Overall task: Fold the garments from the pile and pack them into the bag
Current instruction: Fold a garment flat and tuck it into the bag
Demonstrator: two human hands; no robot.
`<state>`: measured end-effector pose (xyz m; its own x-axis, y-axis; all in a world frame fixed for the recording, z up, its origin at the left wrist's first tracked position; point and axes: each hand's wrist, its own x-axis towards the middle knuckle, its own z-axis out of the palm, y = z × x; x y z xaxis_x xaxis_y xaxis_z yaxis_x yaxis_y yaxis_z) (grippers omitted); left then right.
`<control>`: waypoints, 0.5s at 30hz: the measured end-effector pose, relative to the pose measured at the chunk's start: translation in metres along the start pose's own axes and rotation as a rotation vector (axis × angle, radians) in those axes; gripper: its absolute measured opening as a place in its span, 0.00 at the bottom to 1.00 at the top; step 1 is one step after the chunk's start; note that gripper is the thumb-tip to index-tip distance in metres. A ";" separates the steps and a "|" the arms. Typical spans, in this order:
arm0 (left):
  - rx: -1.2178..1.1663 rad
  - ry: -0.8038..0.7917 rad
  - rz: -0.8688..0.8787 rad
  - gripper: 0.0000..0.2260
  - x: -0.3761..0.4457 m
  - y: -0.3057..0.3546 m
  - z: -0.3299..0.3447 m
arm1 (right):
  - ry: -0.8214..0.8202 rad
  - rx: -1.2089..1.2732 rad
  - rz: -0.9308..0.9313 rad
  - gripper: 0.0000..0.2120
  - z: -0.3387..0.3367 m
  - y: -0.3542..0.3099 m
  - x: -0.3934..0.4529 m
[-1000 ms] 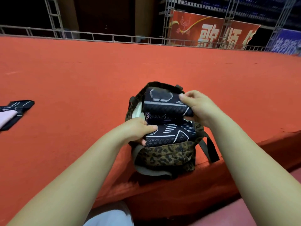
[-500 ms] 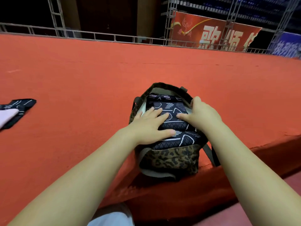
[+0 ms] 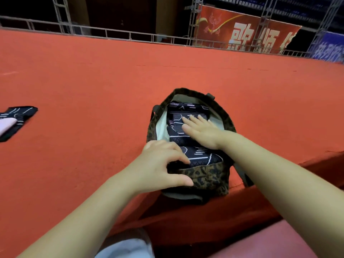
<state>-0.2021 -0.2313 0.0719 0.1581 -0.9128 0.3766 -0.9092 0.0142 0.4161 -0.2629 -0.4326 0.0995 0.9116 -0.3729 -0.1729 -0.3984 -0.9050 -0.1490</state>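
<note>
Head view: red-carpeted platform [image 3: 93,86], metal railing [image 3: 115,35] behind.

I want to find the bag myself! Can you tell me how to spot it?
Look at the big red carpet, near its front edge. The bag sits there, with both hands on it. It has brown leopard spots and is stuffed with black-and-white patterned clothes.

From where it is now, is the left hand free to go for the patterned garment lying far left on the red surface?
Probably yes. The left hand only holds the bag's near rim, and bare red surface lies between it and the black patterned garment. It looks like a long stretch.
</note>
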 end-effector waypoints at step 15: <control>-0.077 -0.004 0.123 0.09 -0.006 -0.007 0.017 | -0.200 -0.174 -0.230 0.41 -0.004 0.024 -0.026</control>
<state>-0.2033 -0.2328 0.0530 0.0457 -0.9038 0.4256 -0.8892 0.1573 0.4296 -0.2962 -0.4454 0.1045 0.9310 -0.1232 -0.3437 -0.1460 -0.9884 -0.0412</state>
